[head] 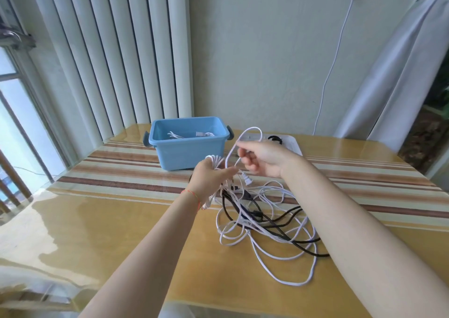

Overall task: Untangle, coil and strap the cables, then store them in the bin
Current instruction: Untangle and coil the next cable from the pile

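My left hand (211,176) grips a bunch of white cable loops (216,159) above the table. My right hand (261,158) pinches the same white cable near its end, and a loop (250,133) arches up over it. The white two-pin plug (246,179) dangles below my right hand. A tangle of white cable (279,245) and black cable (291,238) lies on the table under and in front of both hands. The blue bin (189,147) stands behind my left hand with a coiled white cable (184,135) inside.
A white lid or tray (292,144) with a black strap (275,138) on it lies behind my right hand. The table (121,220) has a striped runner under glass. A white cord (332,62) hangs from a wall socket. Radiator fins stand at back left.
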### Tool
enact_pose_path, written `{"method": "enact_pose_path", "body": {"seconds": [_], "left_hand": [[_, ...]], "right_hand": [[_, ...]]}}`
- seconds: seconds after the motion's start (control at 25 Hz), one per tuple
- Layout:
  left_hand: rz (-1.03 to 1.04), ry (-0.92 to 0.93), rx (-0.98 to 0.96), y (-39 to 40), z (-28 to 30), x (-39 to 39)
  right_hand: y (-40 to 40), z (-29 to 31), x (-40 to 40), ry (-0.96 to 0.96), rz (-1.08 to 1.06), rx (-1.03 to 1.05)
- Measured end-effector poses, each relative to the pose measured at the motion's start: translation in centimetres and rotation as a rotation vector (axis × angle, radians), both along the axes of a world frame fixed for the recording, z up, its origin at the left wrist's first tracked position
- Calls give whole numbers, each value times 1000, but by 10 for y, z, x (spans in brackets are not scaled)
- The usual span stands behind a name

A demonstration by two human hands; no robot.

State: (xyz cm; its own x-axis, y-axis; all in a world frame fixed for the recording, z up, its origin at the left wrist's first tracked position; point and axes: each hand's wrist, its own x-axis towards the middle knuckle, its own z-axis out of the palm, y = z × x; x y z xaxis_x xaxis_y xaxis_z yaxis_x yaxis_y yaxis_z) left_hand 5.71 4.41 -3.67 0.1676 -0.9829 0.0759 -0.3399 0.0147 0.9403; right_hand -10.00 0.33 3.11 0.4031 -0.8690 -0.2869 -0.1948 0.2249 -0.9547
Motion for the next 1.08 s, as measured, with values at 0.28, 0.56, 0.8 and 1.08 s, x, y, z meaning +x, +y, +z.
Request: {"method": "enact_pose_path", "body": {"seconds": [0.28, 0.56, 0.8, 1.08], "left_hand": [[-149, -154, 243, 2, -7, 8], [-16, 545, 214, -5, -19, 15], [-35, 439, 175, 0, -15, 10], [-103, 7, 197, -5, -22, 16]], "right_hand": [[-8, 10, 7, 87, -331, -576], [2, -36, 1, -64, -385, -137], [4, -66, 12, 169, 180, -109], [-9, -29, 15, 221, -346, -413]]}}
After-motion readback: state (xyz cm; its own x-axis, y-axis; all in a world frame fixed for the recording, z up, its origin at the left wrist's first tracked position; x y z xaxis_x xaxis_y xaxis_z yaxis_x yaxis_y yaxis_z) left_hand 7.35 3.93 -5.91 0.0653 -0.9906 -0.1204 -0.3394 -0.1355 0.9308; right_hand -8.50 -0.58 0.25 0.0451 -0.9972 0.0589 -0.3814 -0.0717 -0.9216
